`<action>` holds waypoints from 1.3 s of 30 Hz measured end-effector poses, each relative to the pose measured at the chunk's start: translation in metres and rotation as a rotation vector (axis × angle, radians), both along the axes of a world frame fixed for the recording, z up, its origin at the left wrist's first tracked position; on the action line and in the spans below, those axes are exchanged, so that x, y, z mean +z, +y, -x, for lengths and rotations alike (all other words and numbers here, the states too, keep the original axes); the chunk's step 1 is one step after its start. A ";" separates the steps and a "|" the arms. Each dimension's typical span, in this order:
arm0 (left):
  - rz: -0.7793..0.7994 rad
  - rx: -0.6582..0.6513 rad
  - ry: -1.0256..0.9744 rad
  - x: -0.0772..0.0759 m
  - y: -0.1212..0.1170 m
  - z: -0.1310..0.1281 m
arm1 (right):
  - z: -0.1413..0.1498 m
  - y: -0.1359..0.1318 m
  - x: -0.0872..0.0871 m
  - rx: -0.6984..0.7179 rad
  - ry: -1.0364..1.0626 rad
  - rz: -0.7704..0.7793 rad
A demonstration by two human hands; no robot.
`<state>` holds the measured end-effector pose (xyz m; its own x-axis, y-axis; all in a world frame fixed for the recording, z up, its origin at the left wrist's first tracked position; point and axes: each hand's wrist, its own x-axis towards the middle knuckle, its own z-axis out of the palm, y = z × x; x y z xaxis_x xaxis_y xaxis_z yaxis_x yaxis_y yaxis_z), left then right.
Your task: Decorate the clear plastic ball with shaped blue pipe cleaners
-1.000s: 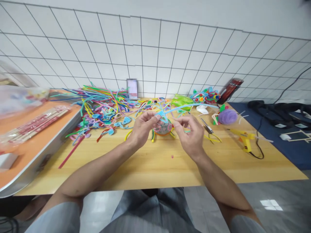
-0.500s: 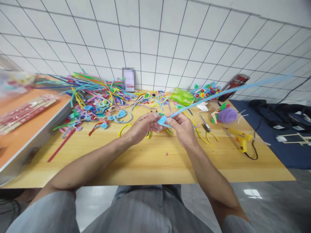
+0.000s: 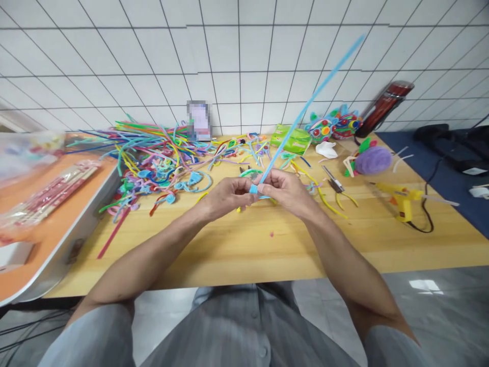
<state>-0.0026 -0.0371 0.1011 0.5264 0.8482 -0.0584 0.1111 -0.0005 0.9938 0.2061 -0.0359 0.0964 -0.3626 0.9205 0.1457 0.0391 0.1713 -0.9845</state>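
A long light-blue pipe cleaner rises from between my hands toward the upper right. Its lower end is bent into a small flat coil. My left hand pinches the coil from the left with thumb and fingertips. On the other side, my right hand grips the pipe cleaner where the straight length leaves the coil. Behind the fingers, partly hidden, lies a green ring-like piece with yellow parts below it on the table.
Tangled pipe cleaners cover the back left. An orange tray borders the left side. To the right lie pliers, a purple ball-shaped craft and a yellow glue gun. A red flask leans by the wall.
The pipe cleaner's long free end has swung upward, from a low slant to a steep one. My hands have drawn closer around the coil. The camera view has shifted slightly.
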 end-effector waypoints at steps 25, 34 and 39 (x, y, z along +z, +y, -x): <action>0.059 0.081 -0.148 -0.034 -0.001 -0.001 | 0.005 -0.005 -0.011 -0.096 -0.286 -0.195; -0.091 0.229 -0.137 -0.043 -0.007 -0.005 | 0.006 -0.015 -0.003 -0.241 -0.467 -0.468; -0.096 0.288 -0.242 -0.037 -0.008 -0.005 | 0.014 -0.019 -0.008 -0.299 -0.500 -0.724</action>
